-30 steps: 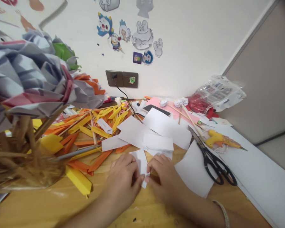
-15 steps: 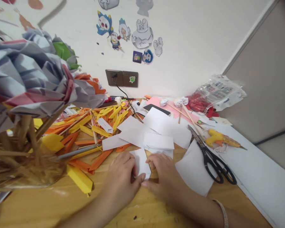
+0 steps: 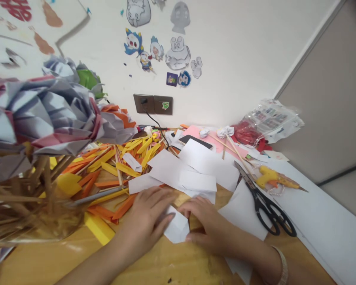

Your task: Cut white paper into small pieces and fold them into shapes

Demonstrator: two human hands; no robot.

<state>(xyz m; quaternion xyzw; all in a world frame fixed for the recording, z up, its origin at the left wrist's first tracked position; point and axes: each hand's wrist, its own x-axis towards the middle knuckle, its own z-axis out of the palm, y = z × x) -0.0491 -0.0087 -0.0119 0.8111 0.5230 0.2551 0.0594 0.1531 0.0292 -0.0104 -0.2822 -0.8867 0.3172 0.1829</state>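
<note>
A small folded white paper piece [image 3: 178, 228] lies on the wooden table [image 3: 62, 257] between my two hands. My left hand [image 3: 145, 217] lies over its left side, fingers stretched and pressing it flat. My right hand [image 3: 207, 225] rests on its right side, thumb and fingers pinching the paper's edge. Loose white sheets [image 3: 192, 166] are spread just beyond my fingers.
Black scissors [image 3: 264, 202] and a yellow glue gun [image 3: 273, 178] lie to the right. Yellow and orange paper strips [image 3: 112, 166] pile up at the left. Paper flowers on sticks [image 3: 47, 114] fill the near left. A phone [image 3: 195, 141] and a plastic bag [image 3: 267, 118] sit by the wall.
The folded paper has come nearer to me and turned. My left hand has flattened onto it. The camera has tipped down a little.
</note>
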